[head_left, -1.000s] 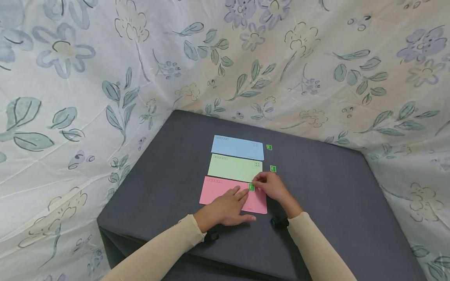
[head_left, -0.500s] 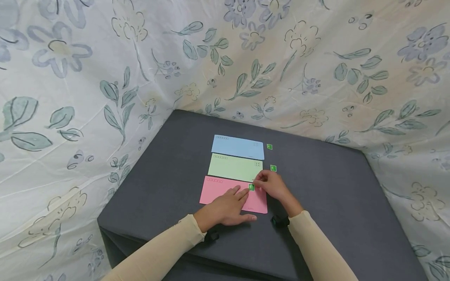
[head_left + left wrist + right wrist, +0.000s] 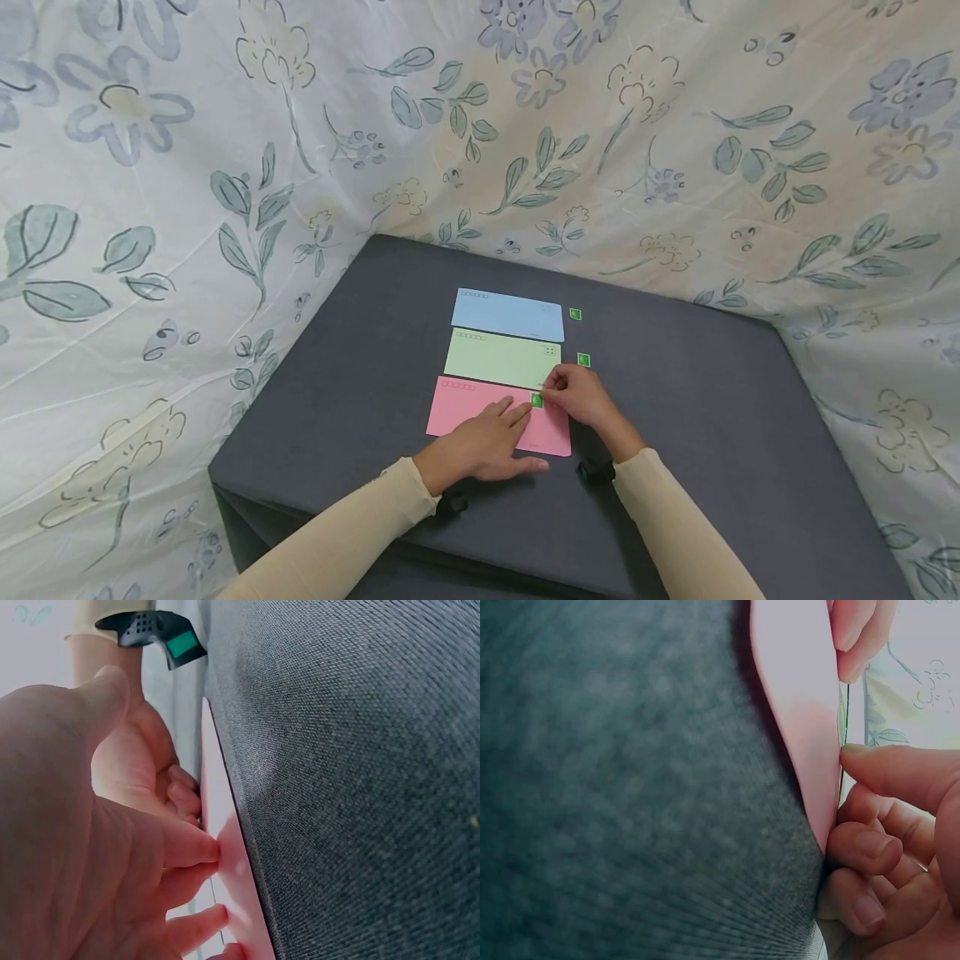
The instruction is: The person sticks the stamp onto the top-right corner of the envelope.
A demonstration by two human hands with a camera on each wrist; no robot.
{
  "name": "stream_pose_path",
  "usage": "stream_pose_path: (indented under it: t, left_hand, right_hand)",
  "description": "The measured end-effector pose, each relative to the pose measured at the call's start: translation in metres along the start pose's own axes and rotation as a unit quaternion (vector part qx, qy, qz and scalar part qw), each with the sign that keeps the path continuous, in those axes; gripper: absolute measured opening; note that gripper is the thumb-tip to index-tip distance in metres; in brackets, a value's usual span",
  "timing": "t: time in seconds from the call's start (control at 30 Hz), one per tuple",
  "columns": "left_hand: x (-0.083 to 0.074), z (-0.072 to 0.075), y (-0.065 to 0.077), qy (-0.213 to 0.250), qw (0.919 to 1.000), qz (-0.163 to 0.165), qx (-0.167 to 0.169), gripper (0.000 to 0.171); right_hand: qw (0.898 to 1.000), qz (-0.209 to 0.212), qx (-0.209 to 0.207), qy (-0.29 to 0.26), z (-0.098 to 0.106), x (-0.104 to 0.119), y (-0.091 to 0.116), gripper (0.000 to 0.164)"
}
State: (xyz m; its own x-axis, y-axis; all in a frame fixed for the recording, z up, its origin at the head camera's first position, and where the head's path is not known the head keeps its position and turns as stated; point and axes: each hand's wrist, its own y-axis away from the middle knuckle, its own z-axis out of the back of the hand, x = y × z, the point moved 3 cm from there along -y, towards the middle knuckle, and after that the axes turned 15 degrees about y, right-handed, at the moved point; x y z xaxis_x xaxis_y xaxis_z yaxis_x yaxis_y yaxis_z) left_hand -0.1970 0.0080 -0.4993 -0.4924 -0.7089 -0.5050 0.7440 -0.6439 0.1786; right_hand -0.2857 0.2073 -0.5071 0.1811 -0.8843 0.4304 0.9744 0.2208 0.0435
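A pink envelope (image 3: 450,408) lies nearest the person on the dark cloth. On its upper right corner is a green stamp (image 3: 537,401) with a white border. My left hand (image 3: 483,442) lies over the envelope with fingers spread, its fingertips pressing the paper just left of the stamp. My right hand (image 3: 581,393) is curled and pinches the stamp's right edge, the thumb (image 3: 877,765) low against the paper in the right wrist view. In the left wrist view, the left fingers (image 3: 191,844) touch the pink surface.
Beyond lie a light green envelope (image 3: 498,358) and a blue envelope (image 3: 506,315) in a column. To their right are two more green stamps, a nearer stamp (image 3: 583,360) and a farther stamp (image 3: 575,314). Floral curtains (image 3: 480,125) hang around the dark-covered table (image 3: 720,417).
Almost nothing differs. The left hand stays pressed on the pink envelope, and the right fingertips make only a very slight shift at the stamp.
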Motion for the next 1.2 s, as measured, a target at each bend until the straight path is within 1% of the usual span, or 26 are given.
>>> stream_pose_path:
  t: [0.37,0.67,0.9,0.97,1.07,1.13,1.2]
  left_hand:
    - [0.003,-0.006,-0.001,0.013,0.9999,-0.002,0.002,0.096]
    - [0.003,-0.001,-0.001,0.020,0.9998,-0.006,-0.001,0.095]
    - [0.003,-0.002,-0.001,0.024,0.9997,-0.007,-0.001,0.096]
    - [0.003,-0.002,0.000,0.026,0.9996,-0.008,-0.001,0.097]
    - [0.003,-0.001,0.000,0.031,0.9995,-0.008,-0.001,0.097]
    - [0.003,-0.001,0.000,0.035,0.9994,-0.008,0.000,0.097]
    - [0.002,0.000,0.001,0.038,0.9992,-0.009,0.000,0.098]
  right_hand:
    - [1.000,-0.001,0.006,-0.005,-0.003,-0.003,0.002,0.014]
    - [1.000,-0.001,0.000,-0.006,0.000,-0.003,0.000,0.013]
    - [1.000,0.003,-0.002,-0.026,-0.001,-0.010,-0.001,0.012]
    - [0.999,0.007,-0.001,-0.038,-0.001,-0.013,-0.002,0.012]
    - [0.997,0.009,0.007,-0.076,0.000,-0.020,-0.003,0.013]
    - [0.993,0.000,0.017,-0.121,0.000,-0.027,-0.004,0.015]
    - [0.985,-0.014,0.028,-0.169,0.000,-0.034,-0.005,0.016]
